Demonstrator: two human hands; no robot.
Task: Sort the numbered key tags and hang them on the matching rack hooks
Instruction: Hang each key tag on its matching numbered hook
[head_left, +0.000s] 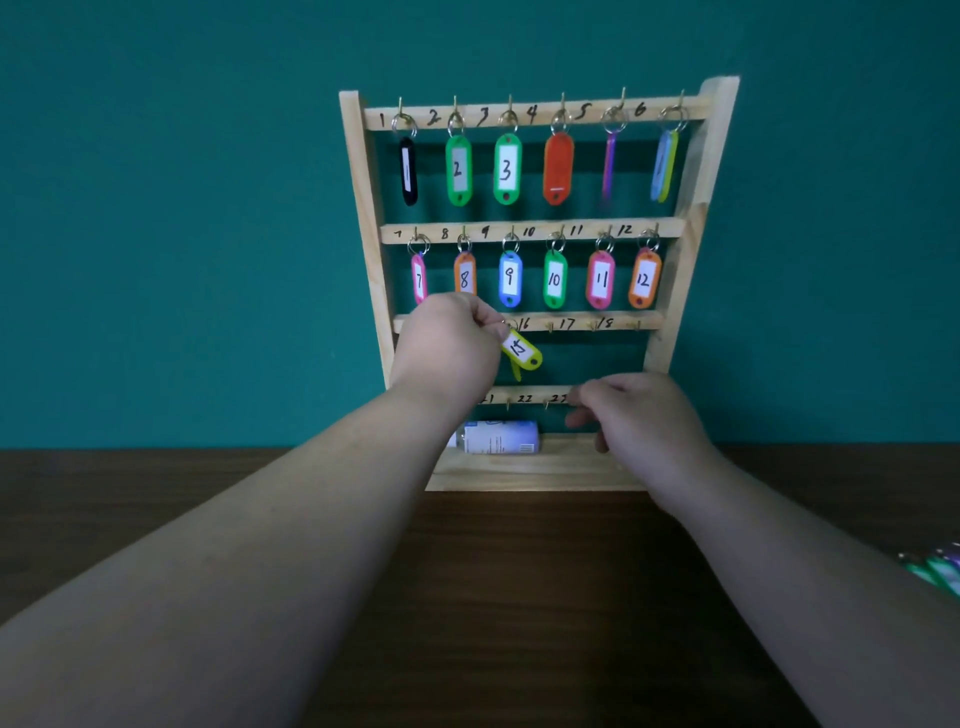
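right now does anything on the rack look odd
A white bottle lies on its side on the rack's base ledge. The orange tag on hook 4 shows no number; the purple tag and blue-green tag right of it hang edge-on, numbers hidden. The tilted yellow tag is simply held by the left hand.

The yellow tag pinched in the left hand reads 15. Above that hand, rails of the rack carry handwritten 1 to 12 — beside its fingers 16, 17, 18, and below it 21, 22. Higher up, the hung tags show 2, 3 and 7 to 12.
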